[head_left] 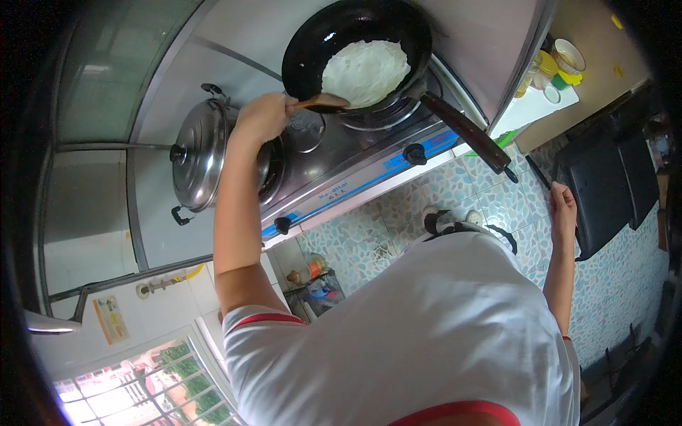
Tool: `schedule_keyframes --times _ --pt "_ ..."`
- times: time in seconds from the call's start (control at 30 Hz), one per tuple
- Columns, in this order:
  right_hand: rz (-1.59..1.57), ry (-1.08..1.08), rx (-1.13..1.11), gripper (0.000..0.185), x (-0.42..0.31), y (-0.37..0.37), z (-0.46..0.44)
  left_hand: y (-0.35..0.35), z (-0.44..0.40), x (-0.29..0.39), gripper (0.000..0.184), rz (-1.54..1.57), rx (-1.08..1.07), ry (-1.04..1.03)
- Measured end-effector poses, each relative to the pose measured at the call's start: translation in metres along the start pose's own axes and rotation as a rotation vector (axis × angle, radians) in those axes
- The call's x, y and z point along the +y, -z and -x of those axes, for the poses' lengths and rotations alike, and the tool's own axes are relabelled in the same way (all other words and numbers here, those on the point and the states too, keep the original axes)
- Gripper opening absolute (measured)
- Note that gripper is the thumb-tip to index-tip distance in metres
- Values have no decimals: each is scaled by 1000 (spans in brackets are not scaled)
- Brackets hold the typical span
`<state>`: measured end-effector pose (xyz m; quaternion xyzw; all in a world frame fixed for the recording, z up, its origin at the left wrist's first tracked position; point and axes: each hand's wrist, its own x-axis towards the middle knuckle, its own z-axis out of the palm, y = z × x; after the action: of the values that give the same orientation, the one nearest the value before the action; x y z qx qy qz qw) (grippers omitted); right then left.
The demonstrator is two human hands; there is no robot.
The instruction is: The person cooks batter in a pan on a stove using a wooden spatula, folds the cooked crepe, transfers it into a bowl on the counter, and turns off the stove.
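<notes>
My left hand (264, 119) is closed around the handle of a wooden spatula (320, 101). The spatula's far end is inside a black wok (302, 60), at the edge of a round, flat white sheet of food (366, 71). The wok sits over a burner, and its dark wooden handle (465, 131) points toward the floor on the right. Away from the stove, my right hand (563, 206) has its fingers closed on a thin black stick-like thing (538, 172). What kind of thing it is does not show clearly.
A lidded steel pot (202, 153) stands on the left of the gas stove (348, 181). Bowls and jars (558, 67) sit on a white surface at upper right. A black chair (604, 177) is near my right hand. A basket (323, 291) with a bottle stands below the counter.
</notes>
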<state>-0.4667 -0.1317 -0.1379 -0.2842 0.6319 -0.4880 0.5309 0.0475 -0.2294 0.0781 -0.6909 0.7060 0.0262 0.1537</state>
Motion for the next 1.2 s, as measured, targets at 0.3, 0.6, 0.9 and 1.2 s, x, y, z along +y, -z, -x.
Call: schedule_keyframes --times 0.3,0.6,0.9,1.2 --pt "26 24 8 11 -3 -7 5 10 -45 -12 25 -135 230 130" --pt "-17 4 70 11 6 5 8 -32 -38 54 24 -176 24 -26" --pt "5 -16 30 11 4 2 10 -10 -58 39 26 -16 230 23" --pt "-32 -38 81 10 19 26 10 -14 8 75 28 -105 -56 -36"
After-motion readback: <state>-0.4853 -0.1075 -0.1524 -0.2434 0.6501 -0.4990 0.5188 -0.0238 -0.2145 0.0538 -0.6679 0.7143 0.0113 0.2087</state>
